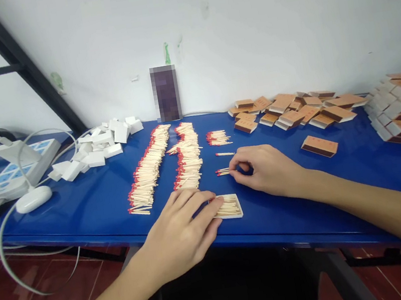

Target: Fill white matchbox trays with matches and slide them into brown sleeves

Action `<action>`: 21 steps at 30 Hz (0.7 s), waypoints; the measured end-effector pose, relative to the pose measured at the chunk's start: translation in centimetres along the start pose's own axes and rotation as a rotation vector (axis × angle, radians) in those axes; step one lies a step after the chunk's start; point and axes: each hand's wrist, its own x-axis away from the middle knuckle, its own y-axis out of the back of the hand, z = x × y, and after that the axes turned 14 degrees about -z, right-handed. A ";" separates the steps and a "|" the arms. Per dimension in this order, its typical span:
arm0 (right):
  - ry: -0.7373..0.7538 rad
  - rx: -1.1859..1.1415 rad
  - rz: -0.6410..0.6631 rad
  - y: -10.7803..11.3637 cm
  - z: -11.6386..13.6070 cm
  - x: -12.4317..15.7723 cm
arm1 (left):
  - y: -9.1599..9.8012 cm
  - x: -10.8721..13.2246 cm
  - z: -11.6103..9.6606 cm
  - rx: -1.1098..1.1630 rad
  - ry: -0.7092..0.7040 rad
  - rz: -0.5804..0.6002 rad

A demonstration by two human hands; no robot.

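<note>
Lying in a shallow white tray (241, 210), slim pale matchsticks (228, 207).

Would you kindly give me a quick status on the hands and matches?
Left hand on the white tray, matches inside. Right hand at a few loose matches. Lone match lying just beyond those.

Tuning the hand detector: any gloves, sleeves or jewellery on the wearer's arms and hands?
None visible. The ungloved, five-fingered left hand and right hand show no rings; both wrists lack watches or bands. No sleeves, cables or markings show on the slim bare forearms.
</note>
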 end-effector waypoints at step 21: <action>-0.141 -0.227 0.313 2.2 0.5 -0.3 | 0.2 -0.2 -0.2 0.040 0.068 -0.005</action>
